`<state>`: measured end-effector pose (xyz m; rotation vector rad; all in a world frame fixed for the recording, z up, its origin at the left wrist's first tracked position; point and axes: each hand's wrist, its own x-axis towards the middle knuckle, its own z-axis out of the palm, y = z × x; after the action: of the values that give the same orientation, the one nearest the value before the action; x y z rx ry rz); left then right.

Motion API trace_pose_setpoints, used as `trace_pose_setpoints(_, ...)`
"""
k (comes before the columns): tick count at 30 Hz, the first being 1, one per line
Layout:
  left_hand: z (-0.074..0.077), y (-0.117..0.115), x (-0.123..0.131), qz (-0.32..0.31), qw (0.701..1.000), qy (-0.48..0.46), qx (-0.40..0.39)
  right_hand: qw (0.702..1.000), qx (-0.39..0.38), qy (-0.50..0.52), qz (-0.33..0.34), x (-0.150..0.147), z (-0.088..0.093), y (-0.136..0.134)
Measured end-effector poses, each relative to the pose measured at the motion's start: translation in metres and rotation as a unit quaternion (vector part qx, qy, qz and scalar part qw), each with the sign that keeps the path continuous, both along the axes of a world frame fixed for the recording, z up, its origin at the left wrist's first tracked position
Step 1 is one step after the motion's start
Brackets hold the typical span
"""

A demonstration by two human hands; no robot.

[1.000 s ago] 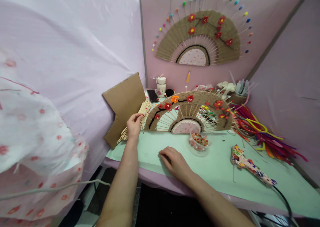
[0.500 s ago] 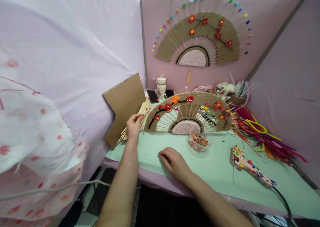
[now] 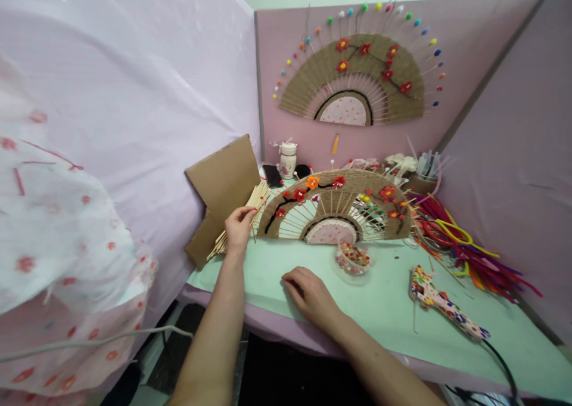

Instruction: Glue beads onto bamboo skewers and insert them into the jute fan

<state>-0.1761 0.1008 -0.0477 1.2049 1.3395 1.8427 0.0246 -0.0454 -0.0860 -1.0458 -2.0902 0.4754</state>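
At the left end of a twine-wrapped decorative fan [image 3: 336, 200], my left hand [image 3: 238, 226] is closed in a pinch, with a small red bead [image 3: 255, 209] showing at the fingertips. Whether the bead sits on one of the fan's stick ends I cannot tell. The fan stands upright, decorated with red and orange flowers, and several sticks along its rim carry beads. My right hand [image 3: 308, 293] rests on the table's front part with its fingers loosely curled in, and nothing shows in them. A clear bowl of red and other beads [image 3: 355, 256] stands beyond it.
Behind my left hand lie a bundle of thin sticks [image 3: 258, 196] and folded cardboard [image 3: 227, 182]. A patterned glue gun [image 3: 442, 303] with a cord lies at the right, near colourful pipe cleaners [image 3: 473, 248]. Another fan [image 3: 353, 78] hangs on the back wall.
The view has shifted slightly. My left hand stays pinched at the fan's left end, and my right hand still rests on the table.
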Motion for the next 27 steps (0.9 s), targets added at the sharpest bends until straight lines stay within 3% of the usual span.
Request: trace_pose_setpoints(27, -0.0015, -0.0006, -0.0008, -0.007, 1.0, -0.013, -0.003, 1.0, -0.007, 0.002, 0.001, 0.0008, 0.0019, -0.0007)
